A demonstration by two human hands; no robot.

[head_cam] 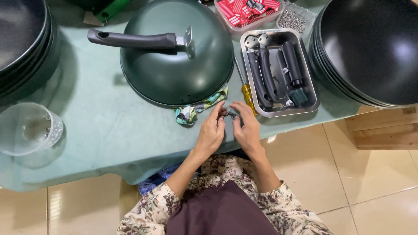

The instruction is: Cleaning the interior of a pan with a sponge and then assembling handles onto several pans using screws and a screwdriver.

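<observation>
Small metal fitting (pixel 230 114), too tiny to judge its axis, sits pinched between left hand (pixel 212 132) and right hand (pixel 247 130) at the table's (pixel 109 126) near edge. Steel tray (pixel 311 93) alongside holds black handles lying lengthwise away from the person. Upturned green pan (pixel 174 65) points its handle left.

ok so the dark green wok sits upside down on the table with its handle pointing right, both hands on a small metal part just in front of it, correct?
Not quite. The head view shows the dark green wok upside down, but its black handle points left, not right. The rest holds: the left hand and right hand pinch a small metal part just in front of it.
</observation>
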